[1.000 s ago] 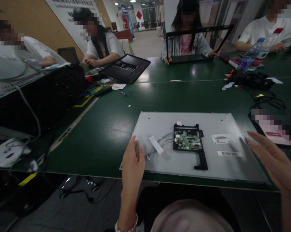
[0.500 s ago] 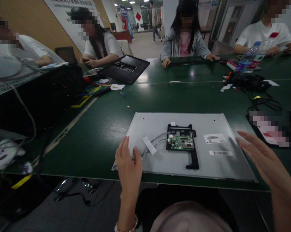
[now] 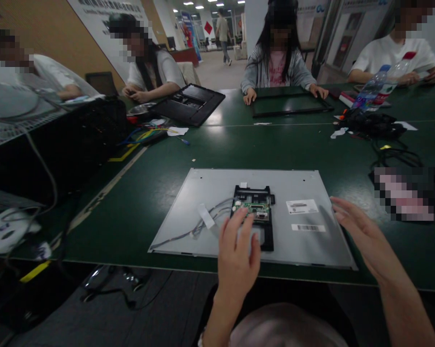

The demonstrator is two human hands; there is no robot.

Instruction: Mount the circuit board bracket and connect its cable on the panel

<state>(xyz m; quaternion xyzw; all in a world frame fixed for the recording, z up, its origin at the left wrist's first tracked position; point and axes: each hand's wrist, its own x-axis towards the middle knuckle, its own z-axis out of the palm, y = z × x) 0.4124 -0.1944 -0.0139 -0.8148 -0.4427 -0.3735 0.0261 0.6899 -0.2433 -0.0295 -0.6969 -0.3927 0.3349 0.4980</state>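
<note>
A grey metal-backed display panel [image 3: 181, 207] lies flat at the near edge of the green table. On its back sits a black plastic bracket [image 3: 268, 238] carrying a green circuit board [image 3: 258, 210]. Grey cables [image 3: 177, 237] run from the board to the panel's lower left corner, with a white tape strip [image 3: 206, 216] across them. My left hand [image 3: 239, 250] hovers over or touches the bracket's lower part, fingers apart. At the panel's right edge is my right hand [image 3: 362, 231], fingers stretched out and seemingly against that edge. Two white labels [image 3: 302, 206] are stuck near it.
Across the table, a person's hands hold a black frame [image 3: 293, 114]. A black monitor housing [image 3: 191, 103] lies at the far left. Bottles [image 3: 374, 89], black cables [image 3: 376, 123] and a phone [image 3: 401, 193] are on the right. Coloured wires [image 3: 145, 137] lie left.
The panel has shifted left on the table. My left hand has moved right from the panel's left side to the bracket. Across the table, the black frame has been tilted down toward the tabletop.
</note>
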